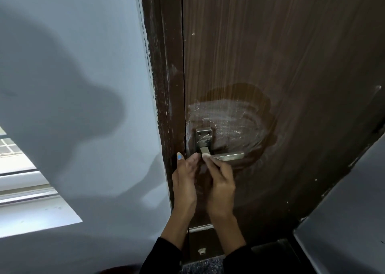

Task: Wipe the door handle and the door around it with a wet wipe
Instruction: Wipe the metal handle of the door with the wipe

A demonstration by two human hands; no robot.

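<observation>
Entry, head view. The brushed-metal lever door handle (224, 156) sat on its rectangular steel backplate (203, 138) at the left edge of the dark brown wood-grain door (291, 54), lever pointing right, level. Above and around the plate the door showed a darker damp patch with whitish streaked residue (220, 115) across it. I judged the wiping of the surround as partly done and the handle as the step in hand.

The right hand (220, 186) had its fingertips (207, 158) on the lever near the pivot; the left hand (185, 180) was held up just beside it, fingers extended near the door's edge. I could not see the wet wipe in either hand, so I could not tell whether either grip was clamped on it or merely loose.

Risks, as judged: pressing down on the lever could unlatch the door and swing it away from the hands; a drying wipe would smear the white residue rather than lift it; fingers near the gap by the brown door frame (164, 86) could be pinched.

Surroundings: pale blue-grey painted wall (73, 65) to the left with paint flecks along the frame, a white window sill (31, 211) at lower left, and a grey wall panel (350, 221) at right.
</observation>
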